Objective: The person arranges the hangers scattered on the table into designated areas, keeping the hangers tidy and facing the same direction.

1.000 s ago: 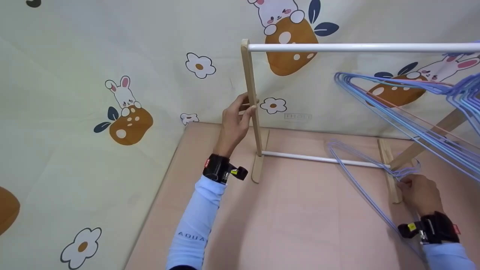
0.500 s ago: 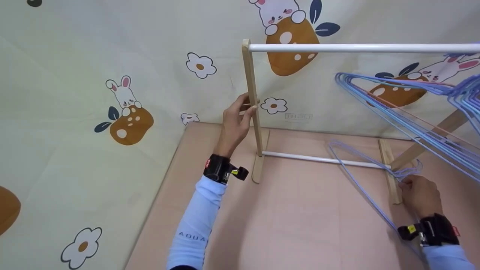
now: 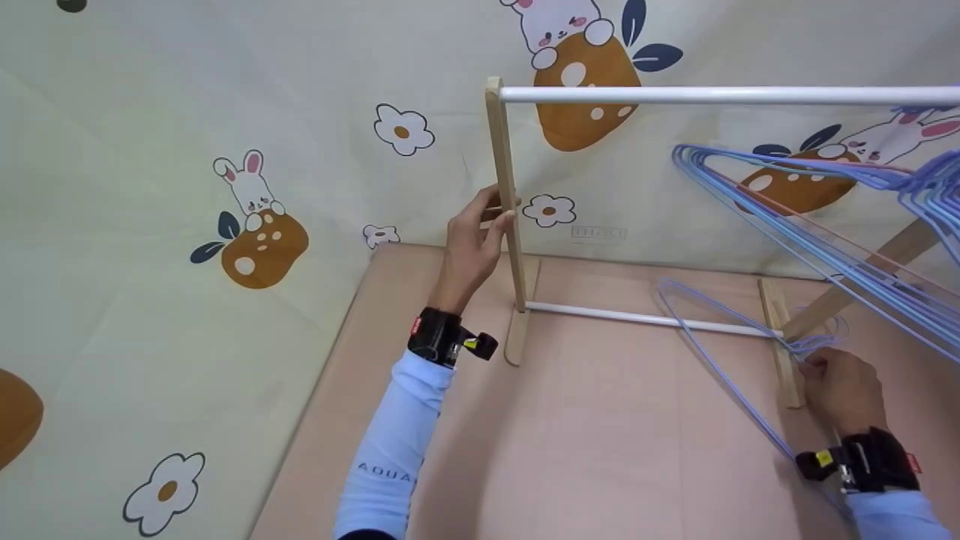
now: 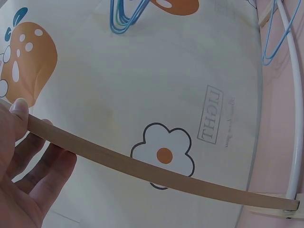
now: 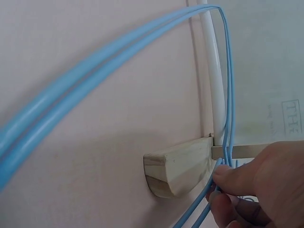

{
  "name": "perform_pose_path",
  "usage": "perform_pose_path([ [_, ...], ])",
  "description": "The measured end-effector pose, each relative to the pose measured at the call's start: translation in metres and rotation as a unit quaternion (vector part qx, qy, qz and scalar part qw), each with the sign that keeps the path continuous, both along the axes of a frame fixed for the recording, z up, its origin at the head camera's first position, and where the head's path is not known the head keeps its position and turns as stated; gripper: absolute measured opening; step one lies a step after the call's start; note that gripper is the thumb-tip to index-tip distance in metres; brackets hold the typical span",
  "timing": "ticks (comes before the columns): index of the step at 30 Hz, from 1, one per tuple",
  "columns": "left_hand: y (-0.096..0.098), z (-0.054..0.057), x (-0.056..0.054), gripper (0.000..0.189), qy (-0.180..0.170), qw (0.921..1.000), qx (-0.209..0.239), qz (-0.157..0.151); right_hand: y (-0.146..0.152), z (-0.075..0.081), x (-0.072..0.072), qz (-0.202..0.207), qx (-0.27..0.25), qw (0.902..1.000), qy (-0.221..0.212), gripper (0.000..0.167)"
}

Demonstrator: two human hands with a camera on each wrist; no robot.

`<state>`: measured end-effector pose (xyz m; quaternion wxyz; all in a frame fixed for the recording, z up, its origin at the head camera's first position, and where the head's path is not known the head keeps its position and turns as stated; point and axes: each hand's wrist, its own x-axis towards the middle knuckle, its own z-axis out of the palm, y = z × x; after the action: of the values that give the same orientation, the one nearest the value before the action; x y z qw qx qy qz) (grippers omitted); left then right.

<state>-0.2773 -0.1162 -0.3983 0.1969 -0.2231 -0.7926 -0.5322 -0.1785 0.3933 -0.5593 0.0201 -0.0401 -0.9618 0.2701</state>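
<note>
My left hand (image 3: 472, 244) grips the left wooden post (image 3: 495, 135) of a small clothes rack. In the left wrist view the thumb lies on one side of that post (image 4: 118, 164) and the fingers on the other. Low at the right, my right hand (image 3: 847, 390) pinches blue wire hangers (image 5: 47, 92) close to their hooks. At least two of them lie together in the right wrist view. Their looped end reaches left across the lower white rail (image 3: 600, 312). The right fingertips are partly hidden behind the hand.
Several blue, purple and red hangers (image 3: 937, 180) hang at the right of the rack. A white top rail (image 3: 712, 95) runs across. Wooden feet (image 3: 784, 375) stand on a pink surface (image 3: 600, 450). Behind is a cream wall (image 3: 330, 97) printed with rabbits and flowers.
</note>
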Motion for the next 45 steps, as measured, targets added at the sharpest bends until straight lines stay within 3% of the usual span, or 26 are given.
perform_pose_path([
  [3,0.0,0.0,0.0,0.034,0.005,1.0,-0.001,0.003,0.001,0.0,0.0,0.006,0.0,0.9998,0.021,0.011],
  [13,0.0,0.0,-0.001,0.032,0.003,1.0,0.006,-0.002,0.0,0.012,0.0,-0.004,-0.015,0.9998,-0.01,0.019],
  [28,0.0,0.0,-0.001,0.033,-0.001,1.0,0.005,0.002,0.002,0.018,0.003,-0.004,-0.027,0.9977,0.062,0.018],
  [39,0.0,0.001,0.0,0.034,0.002,1.0,-0.003,0.001,0.003,0.025,0.009,-0.019,-0.028,0.9991,0.026,0.024],
  [45,0.001,0.001,0.0,0.035,-0.007,1.0,0.003,-0.002,0.003,0.03,0.013,-0.014,-0.033,0.999,0.028,0.023],
])
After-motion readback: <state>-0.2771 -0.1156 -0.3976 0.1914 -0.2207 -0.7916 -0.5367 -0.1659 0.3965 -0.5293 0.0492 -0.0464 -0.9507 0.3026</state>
